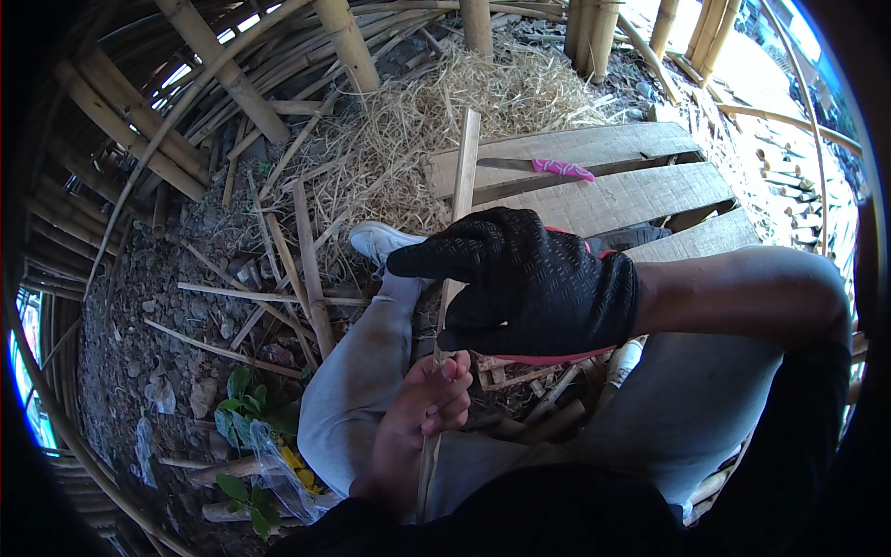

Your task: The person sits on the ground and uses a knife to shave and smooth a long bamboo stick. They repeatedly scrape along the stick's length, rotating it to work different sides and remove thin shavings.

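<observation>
A long, narrow bamboo strip [463, 167] stands nearly upright before me, running from my lap toward the wooden slats. My bare left hand [429, 399] is closed round its lower part, fingers curled. Higher up, my right hand [534, 283], in a black textured glove with red edging, grips the same strip between fingers and thumb. The glove hides part of the strip and whatever lies in its palm. Beyond the glove, a knife [562, 169] with a pink patterned handle rests on the slatted wooden bench [594, 200], its blade pointing left toward the strip.
Pale shavings [399, 130] are heaped behind the bench. Loose bamboo strips [311, 260] lie on the stony ground at left. Beside my left knee are a leafy plant [243, 408] and clear plastic [278, 478]. Bamboo poles [348, 46] stand along the back.
</observation>
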The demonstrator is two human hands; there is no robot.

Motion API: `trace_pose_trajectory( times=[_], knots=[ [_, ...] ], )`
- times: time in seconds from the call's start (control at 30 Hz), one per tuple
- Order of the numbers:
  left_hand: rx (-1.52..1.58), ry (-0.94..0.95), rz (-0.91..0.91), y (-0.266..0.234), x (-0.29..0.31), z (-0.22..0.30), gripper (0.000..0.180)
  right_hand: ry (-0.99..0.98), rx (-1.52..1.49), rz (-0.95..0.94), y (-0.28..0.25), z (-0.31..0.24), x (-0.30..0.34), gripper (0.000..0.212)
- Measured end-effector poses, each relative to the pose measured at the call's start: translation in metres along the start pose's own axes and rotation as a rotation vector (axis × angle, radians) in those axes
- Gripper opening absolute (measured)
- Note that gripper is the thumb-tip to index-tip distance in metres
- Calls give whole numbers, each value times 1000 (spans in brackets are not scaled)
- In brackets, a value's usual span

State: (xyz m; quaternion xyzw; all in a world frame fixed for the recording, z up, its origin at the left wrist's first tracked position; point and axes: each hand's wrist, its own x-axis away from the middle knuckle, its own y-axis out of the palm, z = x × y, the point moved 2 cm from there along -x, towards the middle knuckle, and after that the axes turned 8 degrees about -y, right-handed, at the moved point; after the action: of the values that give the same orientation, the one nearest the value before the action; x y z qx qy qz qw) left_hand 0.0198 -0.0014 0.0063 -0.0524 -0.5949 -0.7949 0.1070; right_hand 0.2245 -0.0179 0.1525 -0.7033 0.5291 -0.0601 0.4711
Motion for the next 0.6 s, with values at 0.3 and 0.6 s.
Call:
trace_pose_trajectory(
  times=[0.3,0.6],
  knots=[
    [-267,-2,340,-2,3,-1,21,-461,205,-47,16,-9,9,34],
    [-89,2,77,0,-3,-2,4,-412,227,-39,26,3,14,40]
  ],
)
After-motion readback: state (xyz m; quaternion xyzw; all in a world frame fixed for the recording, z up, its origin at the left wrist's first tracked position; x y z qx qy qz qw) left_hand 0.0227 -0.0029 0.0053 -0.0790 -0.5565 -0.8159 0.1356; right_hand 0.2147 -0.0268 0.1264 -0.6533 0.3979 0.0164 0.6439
